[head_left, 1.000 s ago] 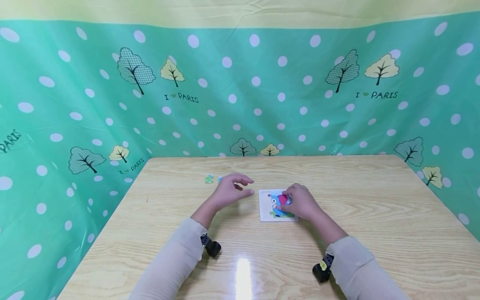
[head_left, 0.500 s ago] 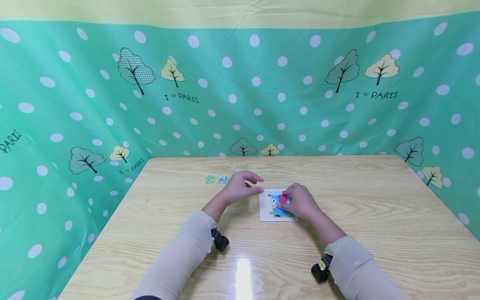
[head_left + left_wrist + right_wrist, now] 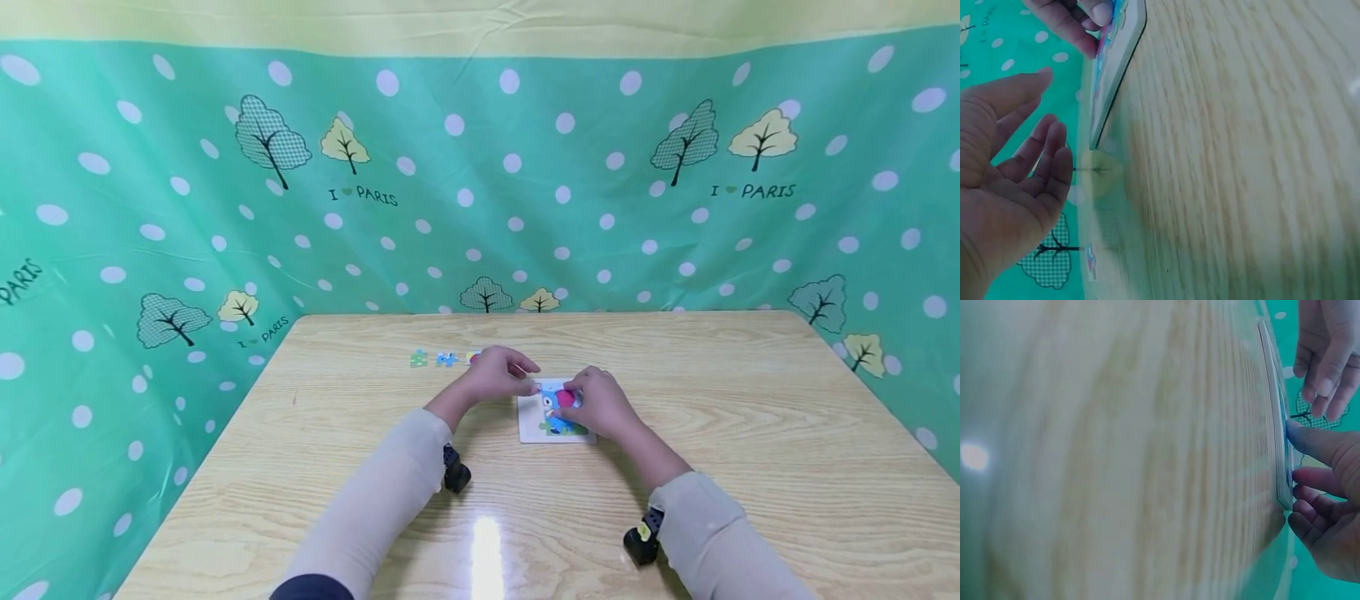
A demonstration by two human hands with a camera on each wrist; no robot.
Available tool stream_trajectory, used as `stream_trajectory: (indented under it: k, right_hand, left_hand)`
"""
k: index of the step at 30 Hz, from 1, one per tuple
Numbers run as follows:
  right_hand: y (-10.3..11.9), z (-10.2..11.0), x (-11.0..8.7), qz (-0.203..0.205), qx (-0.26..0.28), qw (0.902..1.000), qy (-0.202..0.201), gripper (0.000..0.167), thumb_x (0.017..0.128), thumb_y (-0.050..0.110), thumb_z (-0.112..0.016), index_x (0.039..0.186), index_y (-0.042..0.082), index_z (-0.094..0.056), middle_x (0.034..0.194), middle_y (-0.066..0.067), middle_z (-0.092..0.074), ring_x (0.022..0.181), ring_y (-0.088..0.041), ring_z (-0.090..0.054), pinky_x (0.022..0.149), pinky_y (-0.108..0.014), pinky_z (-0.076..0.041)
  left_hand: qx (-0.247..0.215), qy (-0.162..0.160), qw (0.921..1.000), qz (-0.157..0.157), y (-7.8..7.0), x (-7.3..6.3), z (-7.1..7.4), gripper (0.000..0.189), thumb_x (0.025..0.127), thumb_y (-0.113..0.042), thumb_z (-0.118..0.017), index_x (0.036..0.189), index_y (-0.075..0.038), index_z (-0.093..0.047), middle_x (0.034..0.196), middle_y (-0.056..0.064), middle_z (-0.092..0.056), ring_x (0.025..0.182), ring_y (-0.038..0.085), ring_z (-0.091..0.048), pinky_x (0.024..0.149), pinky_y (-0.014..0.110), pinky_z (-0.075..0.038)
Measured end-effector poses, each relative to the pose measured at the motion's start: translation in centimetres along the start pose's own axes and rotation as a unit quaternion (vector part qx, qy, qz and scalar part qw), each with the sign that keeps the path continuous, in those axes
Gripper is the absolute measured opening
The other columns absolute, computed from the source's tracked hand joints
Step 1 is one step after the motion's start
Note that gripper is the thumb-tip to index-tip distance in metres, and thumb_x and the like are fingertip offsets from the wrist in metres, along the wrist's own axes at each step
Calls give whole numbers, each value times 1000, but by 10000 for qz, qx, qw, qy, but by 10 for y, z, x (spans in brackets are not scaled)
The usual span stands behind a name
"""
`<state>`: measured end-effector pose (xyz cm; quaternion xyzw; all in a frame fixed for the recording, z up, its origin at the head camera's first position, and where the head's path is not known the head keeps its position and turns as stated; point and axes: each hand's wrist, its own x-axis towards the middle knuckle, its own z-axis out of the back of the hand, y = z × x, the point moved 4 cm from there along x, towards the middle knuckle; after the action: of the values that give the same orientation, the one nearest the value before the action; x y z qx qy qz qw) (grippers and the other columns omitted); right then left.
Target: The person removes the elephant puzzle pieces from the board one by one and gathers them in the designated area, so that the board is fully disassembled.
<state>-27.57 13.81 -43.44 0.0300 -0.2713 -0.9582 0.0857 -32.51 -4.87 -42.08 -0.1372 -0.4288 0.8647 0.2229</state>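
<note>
A white-framed puzzle board [image 3: 531, 425] lies on the table, with a blue cartoon figure and green pieces in its right part. My right hand [image 3: 606, 406] is at the board, its thumb and forefinger apart on either side of a blue puzzle piece with a pink-red patch [image 3: 565, 399]. In the right wrist view its fingertips [image 3: 1295, 432] touch the board's face. My left hand [image 3: 501, 373] hovers at the board's upper left corner, fingers loosely bent and nothing between them. The left wrist view shows a gap between its thumb and fingers.
Loose puzzle pieces lie in a row behind the left hand: a green one [image 3: 418, 358], a blue and white one [image 3: 447, 359] and a yellow and red one [image 3: 472, 357]. The wooden table [image 3: 315, 467] meets a green dotted curtain [image 3: 420, 167].
My left hand has moved right, from beside the board to over its upper left corner, uncovering loose pieces behind it. The right hand has stayed almost still.
</note>
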Motion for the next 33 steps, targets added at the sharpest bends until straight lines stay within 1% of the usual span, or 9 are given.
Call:
stream_trajectory:
  k: [7,11,14,20,27,33]
  right_hand:
    - [1,1,1,-70,103,9999,29,49,86,22,-87,122,-7,-71,119,-20,-63,111,-37,-59,100,-50,-50]
    - [0,0,2,-187,229,9996,46,48,85,20,-88,121,-8,-72,118,-20,-62,112,-37,-59,101,-51,-50]
    - [-1,0,3,-293,366,9989,72,49,85,19,-88,123,-7,-71,119,-20,-62,112,-37,-59,101,-51,-50]
    - [-3,1,4,-421,579,9974,104,52,85,18,-88,126,-8,-69,122,-21,-61,115,-38,-58,102,-52,-49]
    - [-5,0,3,-548,746,9956,121,49,86,18,-87,125,-6,-71,123,-20,-59,115,-39,-57,102,-53,-49]
    - [-6,-2,3,-617,854,9944,129,48,86,17,-88,125,-6,-71,123,-20,-59,116,-39,-57,102,-53,-49]
  left_hand:
    - [522,160,9984,120,-1,8,-5,24,87,-9,-84,111,-8,-80,100,2,-75,90,13,-64,82,26,-55]
    - [647,252,9973,234,1,13,-7,19,86,-5,-84,105,-9,-81,93,-2,-75,84,10,-64,79,24,-54]
    - [657,283,9969,316,3,15,-9,17,85,-5,-85,101,-8,-80,89,-3,-74,82,10,-63,78,23,-54]
    - [878,336,9949,356,5,19,-11,13,87,-9,-84,99,-10,-81,86,-5,-72,82,11,-63,76,23,-53]
    - [1197,399,9915,322,7,22,-15,8,90,-13,-82,98,-11,-82,87,-5,-74,83,9,-63,78,23,-53]
    - [1225,311,9916,272,8,22,-16,6,91,-12,-82,97,-11,-82,86,-4,-73,81,9,-62,76,22,-52]
